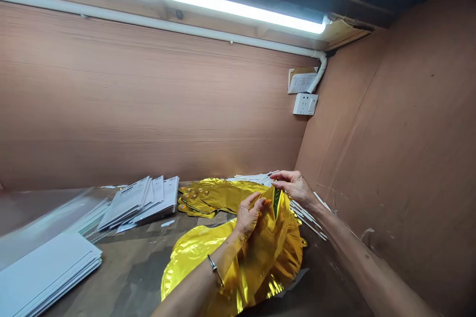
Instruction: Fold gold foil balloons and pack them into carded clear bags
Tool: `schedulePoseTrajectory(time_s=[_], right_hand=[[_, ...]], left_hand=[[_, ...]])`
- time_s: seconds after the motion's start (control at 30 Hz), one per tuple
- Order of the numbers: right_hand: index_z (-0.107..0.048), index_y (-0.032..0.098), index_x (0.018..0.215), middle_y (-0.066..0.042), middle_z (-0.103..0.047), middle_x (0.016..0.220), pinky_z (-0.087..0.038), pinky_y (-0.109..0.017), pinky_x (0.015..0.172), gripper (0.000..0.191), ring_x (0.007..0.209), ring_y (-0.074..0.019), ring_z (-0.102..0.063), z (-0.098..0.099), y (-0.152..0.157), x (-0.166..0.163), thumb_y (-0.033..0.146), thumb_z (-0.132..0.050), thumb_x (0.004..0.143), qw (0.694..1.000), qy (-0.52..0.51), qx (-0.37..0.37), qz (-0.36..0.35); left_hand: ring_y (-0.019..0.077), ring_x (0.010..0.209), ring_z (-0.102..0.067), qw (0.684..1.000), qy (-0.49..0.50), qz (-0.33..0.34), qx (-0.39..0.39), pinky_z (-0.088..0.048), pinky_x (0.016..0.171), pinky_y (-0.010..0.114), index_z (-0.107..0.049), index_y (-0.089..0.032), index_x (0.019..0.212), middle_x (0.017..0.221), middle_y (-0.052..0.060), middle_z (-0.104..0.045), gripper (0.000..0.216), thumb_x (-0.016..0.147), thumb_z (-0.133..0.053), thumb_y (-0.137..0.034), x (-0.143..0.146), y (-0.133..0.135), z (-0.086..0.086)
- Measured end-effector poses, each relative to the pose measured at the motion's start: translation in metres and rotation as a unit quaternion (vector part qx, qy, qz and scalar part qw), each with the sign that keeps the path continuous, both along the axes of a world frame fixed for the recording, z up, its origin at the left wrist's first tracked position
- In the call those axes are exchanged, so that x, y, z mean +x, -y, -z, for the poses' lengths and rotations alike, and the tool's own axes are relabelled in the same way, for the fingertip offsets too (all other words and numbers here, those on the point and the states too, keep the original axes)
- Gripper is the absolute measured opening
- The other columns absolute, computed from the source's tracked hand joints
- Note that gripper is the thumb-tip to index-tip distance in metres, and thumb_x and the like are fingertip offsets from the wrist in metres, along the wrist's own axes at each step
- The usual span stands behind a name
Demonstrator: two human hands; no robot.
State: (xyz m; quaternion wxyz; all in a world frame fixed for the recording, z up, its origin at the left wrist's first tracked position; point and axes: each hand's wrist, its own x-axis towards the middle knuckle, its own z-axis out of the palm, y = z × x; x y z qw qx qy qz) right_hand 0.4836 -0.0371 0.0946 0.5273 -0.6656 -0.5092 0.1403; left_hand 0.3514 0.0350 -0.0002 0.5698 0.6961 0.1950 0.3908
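A crumpled gold foil balloon (208, 255) lies on the worktable in front of me, its upper part lifted. My left hand (250, 217) pinches a fold of that foil from the left. My right hand (294, 186) grips the top edge of the same foil from the right. Both hands meet over the raised part, near the right wall. Behind them lies a pile of flat gold foil balloons (215, 194).
A fanned stack of printed white sheets (143, 200) lies at mid-left. White cards (44, 272) sit at the near left, clear bags (48, 220) beside them. White sticks (308, 218) lie by the brown right wall (401, 158). A wall socket (305, 104) is in the corner.
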Motion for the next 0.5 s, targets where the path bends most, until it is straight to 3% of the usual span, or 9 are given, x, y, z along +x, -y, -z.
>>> schedulePoseTrajectory(time_s=[0.1, 0.23, 0.4, 0.5], right_hand=[[-0.067, 0.014, 0.074, -0.002, -0.063, 0.062, -0.041, -0.023, 0.053, 0.022, 0.056, -0.0121, -0.053, -0.021, -0.010, -0.015, 0.029, -0.060, 0.061, 0.999, 0.032, 0.005, -0.023], [-0.068, 0.014, 0.069, 0.000, -0.060, 0.056, -0.039, -0.021, 0.051, 0.017, 0.053, -0.0105, -0.050, -0.047, -0.019, -0.036, 0.026, -0.060, 0.060, 0.996, 0.077, 0.005, -0.043], [-0.068, 0.013, 0.082, 0.001, -0.060, 0.058, -0.040, -0.022, 0.051, 0.029, 0.054, -0.0111, -0.051, -0.087, -0.025, -0.057, 0.025, -0.066, 0.056, 0.988, 0.136, -0.010, -0.075], [-0.069, 0.015, 0.078, 0.000, -0.060, 0.062, -0.039, -0.024, 0.055, 0.022, 0.059, -0.0125, -0.052, -0.118, -0.027, -0.073, 0.024, -0.065, 0.059, 0.951, 0.300, -0.007, -0.074]], left_hand=[[0.0126, 0.065, -0.054, 0.993, 0.075, 0.059, -0.070, -0.041, 0.060, 0.022, -0.065, -0.012, 0.086, 0.076, 0.004, -0.063, 0.033, 0.067, -0.060, -0.039, -0.004, -0.001, -0.009], [0.0072, 0.049, -0.044, 0.991, 0.096, 0.011, -0.091, -0.034, 0.049, 0.018, -0.063, -0.010, 0.069, 0.056, -0.001, -0.054, 0.020, 0.065, -0.059, -0.030, -0.014, -0.009, -0.023], [0.0075, 0.054, -0.042, 0.994, 0.086, -0.066, 0.019, -0.034, 0.051, 0.017, -0.059, -0.014, 0.063, 0.055, -0.003, -0.049, 0.013, 0.068, -0.054, -0.024, -0.052, -0.031, -0.066], [0.0069, 0.050, -0.039, 0.985, 0.055, -0.113, 0.120, -0.031, 0.047, 0.017, -0.058, -0.014, 0.064, 0.052, -0.004, -0.045, 0.014, 0.070, -0.052, -0.025, -0.084, -0.046, -0.101]])
